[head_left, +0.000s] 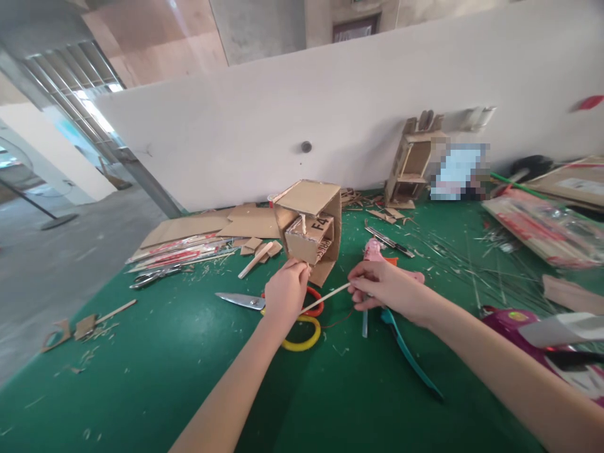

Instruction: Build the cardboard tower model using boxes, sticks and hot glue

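Observation:
My left hand point(285, 296) is closed at the lower front of a small cardboard box point(309, 196), its fingertips pinching the front part. Inside that box sits a smaller cardboard piece point(302, 245) with printed letters and a whitish stick on top. Between finger and thumb, my right hand point(377, 286) grips a thin wooden stick point(326, 297), which slants down toward my left wrist; its far end is hidden behind the left hand. Scissors point(240, 301) with red and yellow handles lie under my left hand. A pink glue gun point(372, 250) rests just beyond my right hand.
Teal-handled pliers point(408, 352) lie below my right hand. A box cutter point(389, 242) is behind the glue gun. Cardboard sheets point(189, 228) and scraps are at the back left. A taller cardboard stand point(410, 163) leans near the white board point(236, 138). Plastic packets point(542, 226) lie right.

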